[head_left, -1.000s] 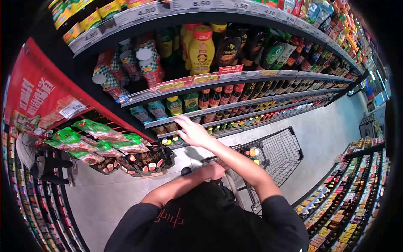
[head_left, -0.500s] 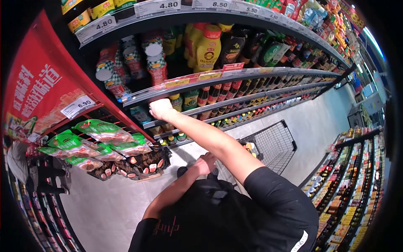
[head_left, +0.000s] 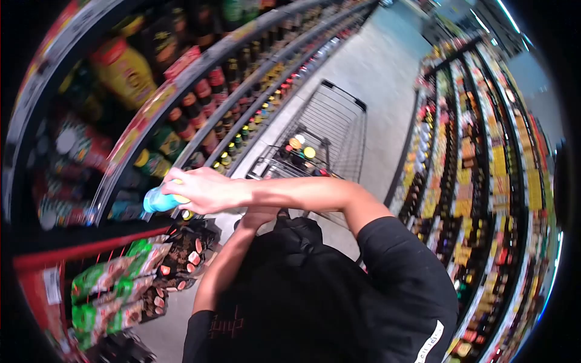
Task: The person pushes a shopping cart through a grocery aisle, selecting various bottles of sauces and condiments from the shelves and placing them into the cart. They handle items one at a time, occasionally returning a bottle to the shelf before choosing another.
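Observation:
My right hand (head_left: 203, 189) is closed around a light blue bottle (head_left: 160, 200) with some yellow showing by the fingers. It is out in front of the lower shelves, tilted, and slightly blurred. Behind and just below my right forearm, my left hand (head_left: 260, 216) sits close to my body. Its fingers are hidden by the forearm, so what they do cannot be seen. Nearest the blue bottle are a shelf edge (head_left: 130, 142) and green bottles with yellow caps (head_left: 154, 162) on the level under it.
A wire shopping cart (head_left: 342, 118) stands ahead with several bottles (head_left: 302, 148) in it. Stocked shelves (head_left: 484, 199) line the right side of the aisle. At the lower left, green-and-white bags (head_left: 118, 281) hang on a red rack (head_left: 36, 266).
My right hand has drawn back from the lower shelf and now shows the light blue bottle in it. My view has swung right, bringing the cart closer to the middle.

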A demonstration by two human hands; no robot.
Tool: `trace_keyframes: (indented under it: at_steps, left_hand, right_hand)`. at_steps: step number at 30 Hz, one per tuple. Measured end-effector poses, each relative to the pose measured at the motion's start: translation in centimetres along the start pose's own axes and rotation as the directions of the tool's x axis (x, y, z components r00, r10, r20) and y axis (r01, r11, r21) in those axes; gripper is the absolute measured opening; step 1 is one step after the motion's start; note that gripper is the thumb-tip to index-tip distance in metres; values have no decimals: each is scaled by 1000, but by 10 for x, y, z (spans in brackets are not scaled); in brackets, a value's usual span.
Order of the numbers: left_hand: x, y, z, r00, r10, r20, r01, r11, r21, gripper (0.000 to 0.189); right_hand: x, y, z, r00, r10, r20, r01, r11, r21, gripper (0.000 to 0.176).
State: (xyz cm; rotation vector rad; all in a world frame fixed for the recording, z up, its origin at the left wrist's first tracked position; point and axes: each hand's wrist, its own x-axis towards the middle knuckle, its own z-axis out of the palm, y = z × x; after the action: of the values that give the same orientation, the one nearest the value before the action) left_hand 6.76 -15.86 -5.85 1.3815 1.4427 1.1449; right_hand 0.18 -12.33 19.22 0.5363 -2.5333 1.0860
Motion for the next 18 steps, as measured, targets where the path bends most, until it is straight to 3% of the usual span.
trace_keyframes:
  at_steps: [1,2,3,5,6,7,9,11,12,14,15,17,18]
  left_hand:
    - [5,-2,0,999,-27,35,25,999,34,42]
    - [9,19,-3,997,61,41,-73,916,395,51]
    - [14,41,-6,988,149,47,-138,698,702,61]
    - [23,49,1,999,24,21,-32,696,718,73]
    - [31,50,0,966,-231,117,83,705,704,71]
    - [32,56,-1,983,-157,97,44,708,705,64]
    - [45,82,-8,947,-290,136,137,752,645,58]
    - [53,82,-5,942,-307,132,141,722,677,55]
    - [57,84,-6,932,-336,136,157,713,683,55]
    - [60,80,-5,922,-363,137,182,718,672,54]
    - [60,80,-5,916,-376,139,190,712,676,54]
    - [63,85,-8,926,-356,123,191,726,661,51]
    - [66,86,-6,912,-393,115,217,702,678,51]
  right_hand:
    - [-21,-5,-25,987,157,12,-158,987,41,47]
    - [-43,-1,-46,973,228,-29,-226,973,55,50]
    - [-64,6,-68,954,292,-65,-287,955,75,52]
    - [-110,16,-114,894,402,-199,-414,910,-20,54]
    - [-134,23,-135,850,456,-264,-492,866,-89,53]
    - [-158,32,-154,799,502,-330,-569,809,-148,52]
    - [-207,62,-182,691,599,-404,-712,660,-240,47]
    - [-257,103,-198,594,691,-412,-805,507,-310,46]
    - [-281,126,-200,585,698,-413,-811,505,-296,46]
    - [-333,170,-194,459,774,-436,-878,322,-354,47]
    - [-361,192,-186,456,779,-431,-881,327,-341,47]
    - [-409,237,-167,305,838,-453,-941,191,-281,48]
    - [-427,253,-156,304,844,-441,-943,199,-268,48]
